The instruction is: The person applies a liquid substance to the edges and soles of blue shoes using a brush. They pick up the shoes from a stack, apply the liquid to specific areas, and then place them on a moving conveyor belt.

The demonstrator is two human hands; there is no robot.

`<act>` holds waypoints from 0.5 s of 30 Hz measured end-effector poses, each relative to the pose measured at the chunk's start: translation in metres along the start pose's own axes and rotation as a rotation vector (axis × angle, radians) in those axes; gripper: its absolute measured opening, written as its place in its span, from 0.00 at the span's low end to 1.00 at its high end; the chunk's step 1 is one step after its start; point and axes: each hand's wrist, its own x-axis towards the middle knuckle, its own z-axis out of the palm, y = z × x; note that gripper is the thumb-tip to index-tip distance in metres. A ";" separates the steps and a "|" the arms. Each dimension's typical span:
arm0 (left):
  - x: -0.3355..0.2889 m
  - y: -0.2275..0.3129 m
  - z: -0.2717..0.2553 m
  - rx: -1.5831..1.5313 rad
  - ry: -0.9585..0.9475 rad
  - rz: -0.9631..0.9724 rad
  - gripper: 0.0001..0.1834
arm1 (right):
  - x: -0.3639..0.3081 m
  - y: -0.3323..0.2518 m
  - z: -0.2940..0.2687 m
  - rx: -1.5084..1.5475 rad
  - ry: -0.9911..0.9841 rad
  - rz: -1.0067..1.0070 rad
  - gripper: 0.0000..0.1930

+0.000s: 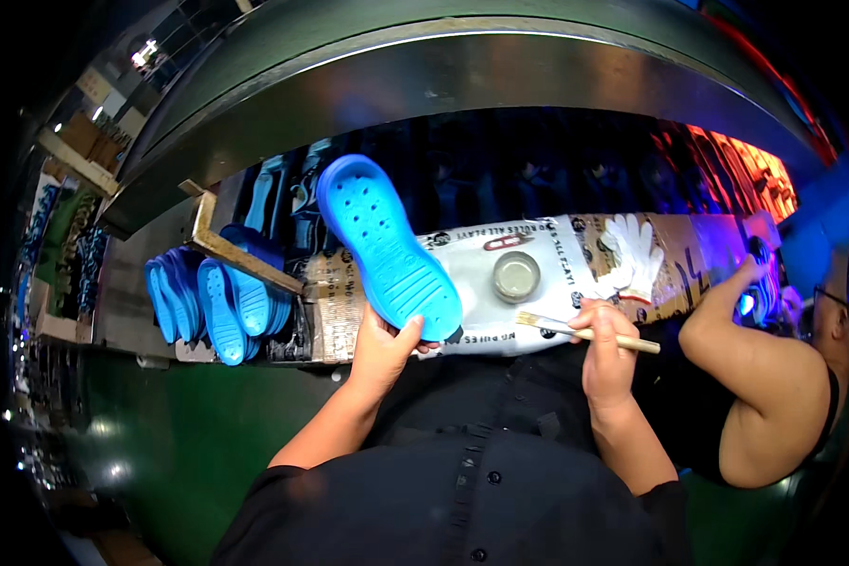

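One blue perforated shoe sole [390, 255] is gripped by left hand [380, 347], mid-frame. Pale-handled flat brush [558, 327] is held by right hand [609, 357], centre-right.

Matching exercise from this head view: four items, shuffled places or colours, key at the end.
Items
1. blue sole
2. brush
3. round container
4. glove

Places or colours
A. on the white sheet, between the other free-lying item and the one in the left hand
B. gripped in the right hand, bristles pointing left
C. white with a reddish cuff edge, held by neither hand
D. gripped near its lower end in the left hand

Pairs: 1-D, 2-B, 3-A, 4-C
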 end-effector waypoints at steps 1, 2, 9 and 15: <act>0.001 0.003 0.007 0.040 0.016 0.063 0.25 | 0.005 -0.008 0.004 -0.058 -0.070 -0.098 0.14; 0.002 0.004 0.015 0.039 0.007 0.055 0.25 | 0.008 -0.018 0.008 -0.115 -0.143 -0.195 0.14; 0.000 0.004 0.037 0.146 -0.033 0.193 0.24 | 0.000 -0.026 0.016 -0.240 -0.212 -0.354 0.08; -0.005 0.012 0.042 0.152 -0.062 0.193 0.23 | 0.000 -0.020 0.015 -0.334 -0.236 -0.385 0.09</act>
